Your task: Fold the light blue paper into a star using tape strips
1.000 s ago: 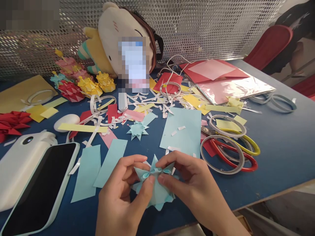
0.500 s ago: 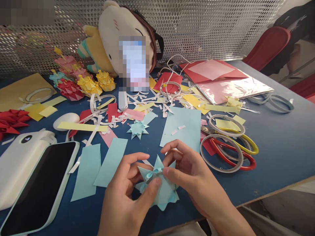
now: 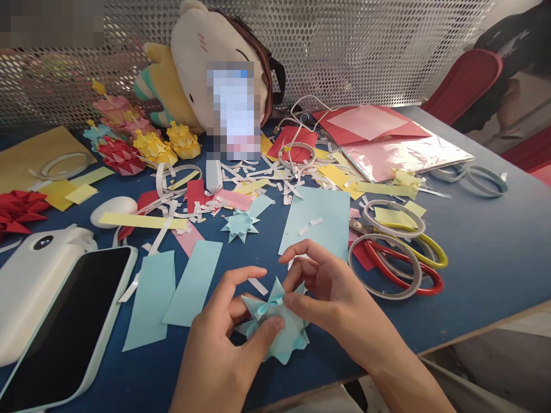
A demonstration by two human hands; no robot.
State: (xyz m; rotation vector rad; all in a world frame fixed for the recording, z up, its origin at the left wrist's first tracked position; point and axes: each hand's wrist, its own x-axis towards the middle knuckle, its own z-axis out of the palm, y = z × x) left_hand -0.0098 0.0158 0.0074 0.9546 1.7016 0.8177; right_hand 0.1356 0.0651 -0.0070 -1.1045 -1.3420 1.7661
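Observation:
Between my two hands, near the table's front edge, is a light blue folded paper star (image 3: 289, 335) with pointed tips round its rim. My left hand (image 3: 235, 338) grips its left side, the thumb lying across the top face and the index finger stretched out above. With thumb and bent fingers, my right hand (image 3: 322, 292) pinches a point at the upper right. The fingertips beneath the paper are hidden. Beyond my hands lies a smaller light blue star (image 3: 241, 225). A light blue sheet (image 3: 321, 215) lies behind my right hand, and light blue strips (image 3: 196, 281) lie left of my left hand.
At right, tape rolls (image 3: 385, 267) lie over scissors (image 3: 434, 281) with red and yellow handles. A black-screened phone (image 3: 73, 332) and white power bank (image 3: 38, 287) are at left. Behind stand a plush toy (image 3: 181, 86), folded paper pieces (image 3: 155, 148) and many paper scraps.
My left thumb has slid slightly right across the star's face, and the left index finger is a little more extended. The star stays held in both hands. The view has shifted slightly.

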